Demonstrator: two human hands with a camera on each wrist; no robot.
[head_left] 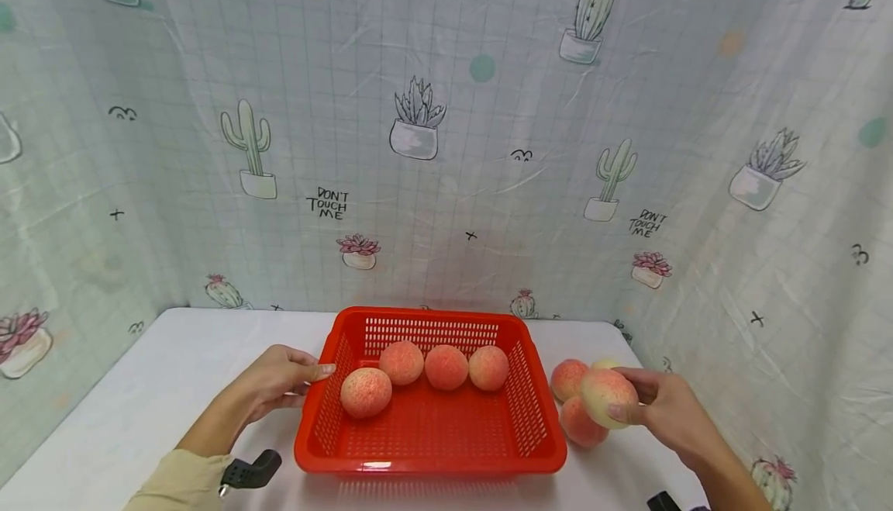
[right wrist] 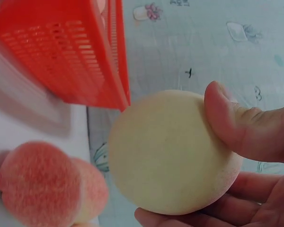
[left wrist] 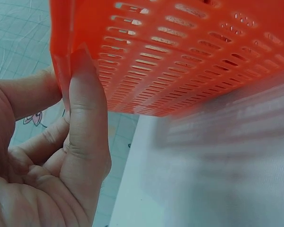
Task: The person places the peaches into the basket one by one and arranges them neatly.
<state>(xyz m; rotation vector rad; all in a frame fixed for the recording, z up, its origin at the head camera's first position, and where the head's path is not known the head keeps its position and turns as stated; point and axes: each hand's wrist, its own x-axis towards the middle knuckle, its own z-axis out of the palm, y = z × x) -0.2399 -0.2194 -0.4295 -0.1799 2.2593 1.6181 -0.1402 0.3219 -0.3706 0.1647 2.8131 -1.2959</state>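
Note:
A red plastic basket (head_left: 446, 466) stands in the middle of the table with several pink peaches (head_left: 446, 367) inside, most along its back and one at the left. My left hand (head_left: 282, 379) pinches the basket's left rim between thumb and fingers; the left wrist view shows the basket's slotted wall (left wrist: 146, 61) close up. To the right of the basket, my right hand (head_left: 663, 410) grips a pale yellow and pink peach (right wrist: 173, 153), raised above other peaches (head_left: 582, 423) lying on the table. In the right wrist view, the thumb presses the peach's side and fingers curl beneath.
The white table (head_left: 202, 356) reaches back to a hanging curtain (head_left: 446, 185) printed with cacti, which also encloses both sides. A black wrist strap piece (head_left: 253, 471) shows beside the left sleeve (head_left: 177, 484).

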